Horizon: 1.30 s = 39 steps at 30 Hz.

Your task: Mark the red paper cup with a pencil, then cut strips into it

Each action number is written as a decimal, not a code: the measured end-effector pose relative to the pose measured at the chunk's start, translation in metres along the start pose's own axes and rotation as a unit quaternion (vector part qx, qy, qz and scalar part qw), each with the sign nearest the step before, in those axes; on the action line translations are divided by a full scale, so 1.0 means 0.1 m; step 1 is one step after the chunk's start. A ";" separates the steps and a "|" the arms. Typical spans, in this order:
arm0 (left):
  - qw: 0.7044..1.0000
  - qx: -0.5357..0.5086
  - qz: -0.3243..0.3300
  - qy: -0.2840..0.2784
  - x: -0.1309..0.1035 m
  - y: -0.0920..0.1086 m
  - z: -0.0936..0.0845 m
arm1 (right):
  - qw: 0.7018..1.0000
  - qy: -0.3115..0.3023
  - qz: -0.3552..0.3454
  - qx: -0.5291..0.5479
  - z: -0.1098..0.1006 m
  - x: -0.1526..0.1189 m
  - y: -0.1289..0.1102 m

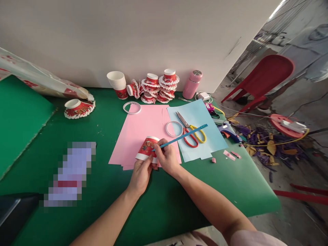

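My left hand [140,177] grips a red printed paper cup [146,147] near its lower end and holds it tilted above the table. A blue pencil [184,135] is pinched in my right hand [166,157], its tip against the cup's side. Under and behind the cup lie pink paper sheets [143,124]. Light blue sheets [197,152] are to the right, with scissors [189,129] with one red and one yellow handle on top. A white ring [167,129] lies across the pink and blue paper, and another white ring [132,102] rests at the pink sheets' far edge.
Along the wall stand stacked paper cups [116,80], several red cups with pleated frills [151,89] and a pink bottle [192,83]. One frilled cup [79,108] sits at left. A glue gun [230,132] lies by the right edge; a red chair [269,78] is beyond.
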<state>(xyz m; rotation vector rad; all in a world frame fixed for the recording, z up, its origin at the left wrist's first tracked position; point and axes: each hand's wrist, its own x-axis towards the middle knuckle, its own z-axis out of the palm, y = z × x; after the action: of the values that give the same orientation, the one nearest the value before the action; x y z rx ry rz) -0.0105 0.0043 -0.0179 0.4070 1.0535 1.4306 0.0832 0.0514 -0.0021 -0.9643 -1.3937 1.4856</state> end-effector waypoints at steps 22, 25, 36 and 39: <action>1.000 -0.020 -0.011 0.018 0.00 0.05 0.04 | 1.000 -0.001 -0.017 -0.017 0.01 -0.01 0.00; 1.000 -0.017 -0.009 0.015 0.01 0.05 0.04 | 1.000 0.000 -0.009 -0.006 0.01 -0.01 0.00; 1.000 -0.004 -0.004 0.008 0.01 0.05 0.03 | 1.000 -0.009 -0.007 -0.005 0.01 0.00 0.10; 1.000 -0.005 -0.007 0.008 0.01 0.05 0.03 | 1.000 -0.010 -0.011 -0.006 0.00 -0.01 0.06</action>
<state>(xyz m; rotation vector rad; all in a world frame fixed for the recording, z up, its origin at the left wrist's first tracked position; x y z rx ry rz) -0.0113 0.0069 -0.0128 0.3801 1.0595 1.4292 0.0829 0.0506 -0.0079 -0.9413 -1.4231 1.4761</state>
